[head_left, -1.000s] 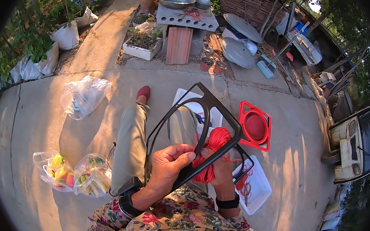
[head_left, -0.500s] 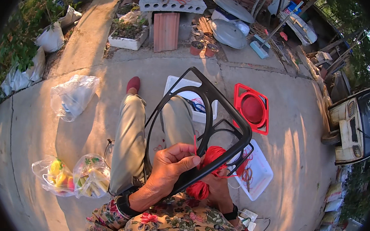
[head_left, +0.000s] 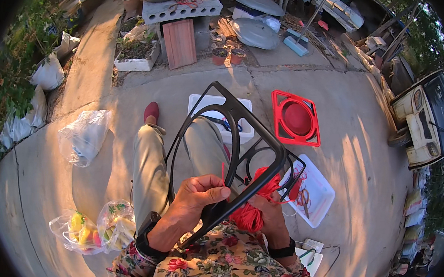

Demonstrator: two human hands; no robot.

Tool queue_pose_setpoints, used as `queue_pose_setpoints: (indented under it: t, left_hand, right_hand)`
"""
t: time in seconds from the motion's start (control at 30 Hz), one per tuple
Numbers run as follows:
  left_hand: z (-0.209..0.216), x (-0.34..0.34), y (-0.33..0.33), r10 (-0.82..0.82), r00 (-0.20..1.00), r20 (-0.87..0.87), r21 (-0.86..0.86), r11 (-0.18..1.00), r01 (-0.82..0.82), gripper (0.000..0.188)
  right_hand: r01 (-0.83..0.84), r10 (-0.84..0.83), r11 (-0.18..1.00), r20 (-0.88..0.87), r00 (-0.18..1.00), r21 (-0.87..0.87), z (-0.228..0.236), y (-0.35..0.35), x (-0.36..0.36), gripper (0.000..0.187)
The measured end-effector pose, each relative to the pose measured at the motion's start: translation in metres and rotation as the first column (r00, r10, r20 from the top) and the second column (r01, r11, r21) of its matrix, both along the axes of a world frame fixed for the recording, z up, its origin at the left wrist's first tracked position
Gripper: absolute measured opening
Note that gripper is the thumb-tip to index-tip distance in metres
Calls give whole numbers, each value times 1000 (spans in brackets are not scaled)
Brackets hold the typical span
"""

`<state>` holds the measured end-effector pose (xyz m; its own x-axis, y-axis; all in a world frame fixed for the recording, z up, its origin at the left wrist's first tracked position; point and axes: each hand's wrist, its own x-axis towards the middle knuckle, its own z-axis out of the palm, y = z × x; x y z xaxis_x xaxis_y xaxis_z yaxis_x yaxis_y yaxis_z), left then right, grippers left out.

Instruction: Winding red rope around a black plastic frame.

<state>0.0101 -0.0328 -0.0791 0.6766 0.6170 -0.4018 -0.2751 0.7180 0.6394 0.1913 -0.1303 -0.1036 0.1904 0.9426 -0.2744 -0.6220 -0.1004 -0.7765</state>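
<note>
A black plastic frame point(head_left: 277, 156) with a round opening leans across my lap, tilted, its lower bar between my hands. At that bar, my left hand point(head_left: 191, 195) is closed in a pinch of thumb and forefinger on a strand of red cord, whose end sticks up above the fingers. On the other side, my right hand point(head_left: 272, 217) is wrapped round a bundle of red cord point(head_left: 249, 218). Part of the bundle and the right fingers are hidden behind the frame. Another black frame piece point(head_left: 246, 159) shows beyond, partly covered.
To the right lies a white tray point(head_left: 322, 200) with scissors point(head_left: 305, 201) and cord. Beyond it is a red square frame point(head_left: 295, 117) with a round middle. Another white tray point(head_left: 243, 135) stands ahead by my leg. Plastic bags point(head_left: 84, 137) lie at left; a vehicle point(head_left: 424, 124) stands far right.
My view has shifted and turned slightly. The right hand and cord bundle sit a little farther right from the left hand. Both hands keep their hold.
</note>
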Motion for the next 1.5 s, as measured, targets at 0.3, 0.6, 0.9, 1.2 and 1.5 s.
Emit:
queue_pose_setpoints:
  t: [0.3,0.6,0.9,1.2,1.5]
  left_hand:
    - [-13,18,-17,-124,992,22,25,992,124,19]
    - [-10,25,-12,-200,973,-116,69,976,209,15]
    - [-18,60,-19,-424,880,-215,246,848,469,46]
    - [-12,73,-27,-449,859,-247,240,830,503,40]
    - [-13,44,-23,-257,927,-271,346,873,344,32]
  right_hand:
    - [-76,68,986,-62,996,-149,-16,-12,3,26]
    - [128,-120,991,175,977,-39,-34,-45,5,45]
    - [372,-426,904,367,827,211,-31,-66,5,50]
    - [393,-464,886,484,742,246,-48,-54,6,44]
    - [195,-305,923,317,898,333,-58,-21,-14,37]
